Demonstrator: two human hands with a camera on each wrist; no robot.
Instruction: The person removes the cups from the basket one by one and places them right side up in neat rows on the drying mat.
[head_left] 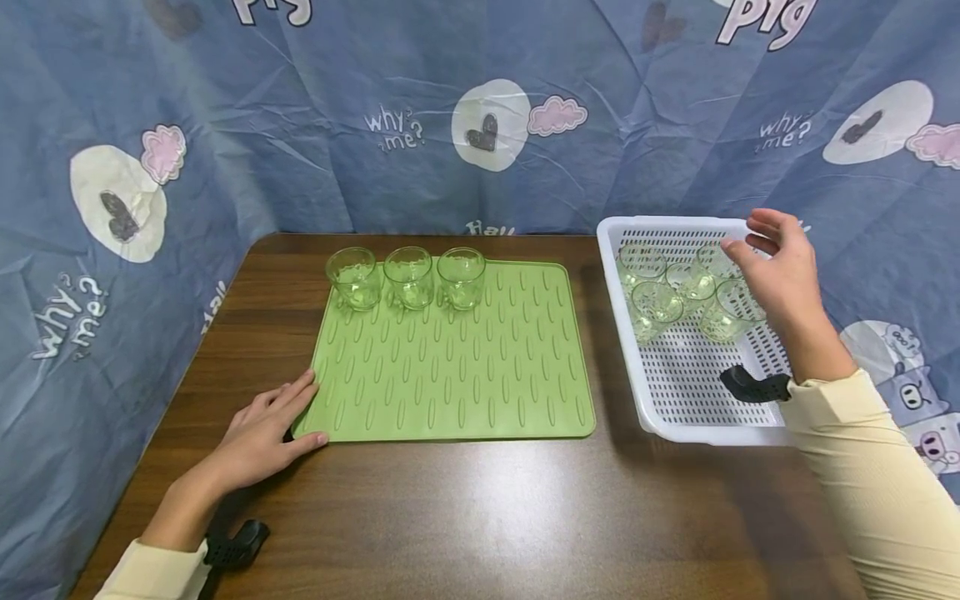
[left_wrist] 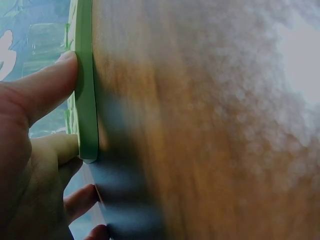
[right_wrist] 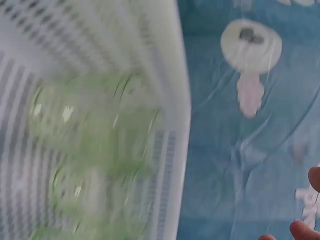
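Observation:
Three clear green-tinted glasses [head_left: 408, 279] stand in a row along the back left of a green ridged mat [head_left: 450, 375]. At the mat's front left corner rests my left hand [head_left: 258, 437], fingers extended; its thumb touches the mat's edge [left_wrist: 87, 100] in the left wrist view. Over the back right of a white perforated basket [head_left: 633, 358], my right hand [head_left: 783, 271] hovers with loosely bent fingers and nothing in its grasp. Several similar glasses [head_left: 657, 304] sit in the basket below it, and they look blurred in the right wrist view.
A brown wooden table [head_left: 480, 500] carries the mat and the basket, which stands to the mat's right. Behind and at the sides hangs a blue printed cloth [head_left: 420, 183]. Each wrist wears a black strap mount [head_left: 238, 543].

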